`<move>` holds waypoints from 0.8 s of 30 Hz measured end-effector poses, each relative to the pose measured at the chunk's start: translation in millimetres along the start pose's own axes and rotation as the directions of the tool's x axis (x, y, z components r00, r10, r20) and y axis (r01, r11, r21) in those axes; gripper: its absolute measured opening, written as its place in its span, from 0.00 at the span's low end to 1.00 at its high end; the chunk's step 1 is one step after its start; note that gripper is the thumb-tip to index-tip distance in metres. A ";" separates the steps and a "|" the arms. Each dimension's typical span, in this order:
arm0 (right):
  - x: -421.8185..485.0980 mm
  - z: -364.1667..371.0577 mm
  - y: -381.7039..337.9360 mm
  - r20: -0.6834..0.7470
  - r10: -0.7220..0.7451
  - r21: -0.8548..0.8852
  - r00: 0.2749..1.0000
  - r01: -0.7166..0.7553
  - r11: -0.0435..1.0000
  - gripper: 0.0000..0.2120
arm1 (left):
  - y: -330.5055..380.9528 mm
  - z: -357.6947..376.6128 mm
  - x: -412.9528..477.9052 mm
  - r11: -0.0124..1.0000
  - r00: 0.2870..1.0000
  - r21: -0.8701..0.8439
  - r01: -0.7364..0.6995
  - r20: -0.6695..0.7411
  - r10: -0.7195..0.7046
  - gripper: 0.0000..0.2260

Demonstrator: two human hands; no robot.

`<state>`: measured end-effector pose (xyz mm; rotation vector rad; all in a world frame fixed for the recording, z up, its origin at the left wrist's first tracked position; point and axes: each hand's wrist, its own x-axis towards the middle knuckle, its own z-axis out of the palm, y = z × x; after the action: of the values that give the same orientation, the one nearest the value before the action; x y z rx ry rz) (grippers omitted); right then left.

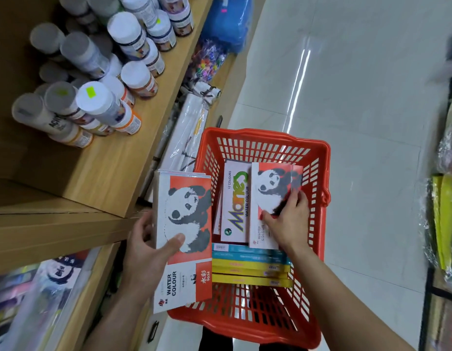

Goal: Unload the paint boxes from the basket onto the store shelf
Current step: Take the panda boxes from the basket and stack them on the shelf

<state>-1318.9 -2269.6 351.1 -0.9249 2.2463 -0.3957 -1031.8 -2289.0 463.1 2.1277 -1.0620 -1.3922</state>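
Red and white panda boxes [184, 224] are gripped as a small stack in the left hand [146, 247], beside the red basket [318, 224]. The right hand [288, 219] closes on another panda box [269, 191] inside the basket, next to a Maries box [236, 201] above blue and yellow boxes [250, 264]. Paint jars [98, 97] stand on the wooden shelf [105, 168] to the left.

Left of the left hand's fingers [178, 240], the wooden shelf [113, 171] has a bare front strip; farther back, paint bottles [93, 102] crowd it. Under the right hand's fingers [266, 216], paint boxes [236, 206] and flat packs [250, 264] fill the red basket [318, 224]. The nearer part of its mesh floor lies bare. Right of the basket, the tiled floor [359, 110] is open.
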 end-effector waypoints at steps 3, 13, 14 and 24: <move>0.2 8.2 -1.8 0.038 0.035 0.008 0.999 -0.035 0.999 0.51 | -6.8 4.1 0.2 1.000 1.000 0.005 0.001 0.019 -0.001 0.36; 5.8 19.1 5.4 0.020 0.060 0.053 0.998 -0.061 0.997 0.56 | -14.6 17.0 -2.2 1.000 0.997 0.017 -0.023 0.069 0.022 0.35; 6.3 20.0 5.9 0.028 0.075 0.078 0.997 -0.077 0.994 0.60 | -13.2 17.5 -2.2 1.000 0.997 0.013 -0.019 0.073 0.018 0.35; 1.4 23.2 19.6 0.049 0.068 0.214 0.996 -0.077 0.974 0.65 | -15.3 24.0 0.8 1.000 0.999 -0.028 -0.015 0.051 0.016 0.33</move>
<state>-1313.8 -2257.4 323.8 -0.7290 2.1418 -0.5692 -1047.3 -2277.8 442.0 2.0705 -1.0700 -1.4528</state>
